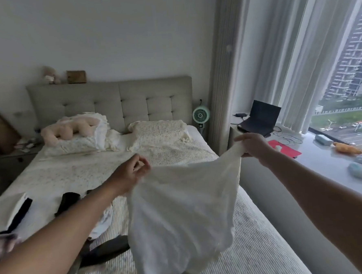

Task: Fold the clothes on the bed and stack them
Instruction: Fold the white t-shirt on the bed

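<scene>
Nearby, dark clothes [106, 250] on bed [257, 248] beside held white garment [180, 211].

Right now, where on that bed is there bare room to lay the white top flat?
The free patch is the bedspread between the pillows and the hands. The near left is crowded with dark clothes and white pieces. Under the held white garment is hidden.

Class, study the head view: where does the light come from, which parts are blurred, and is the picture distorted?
Head view: soft daylight enters from the window on the right; the white garment held up by the left hand and right hand is motion-soft; the left edge smears; wide-angle bending curves the curtains.
</scene>
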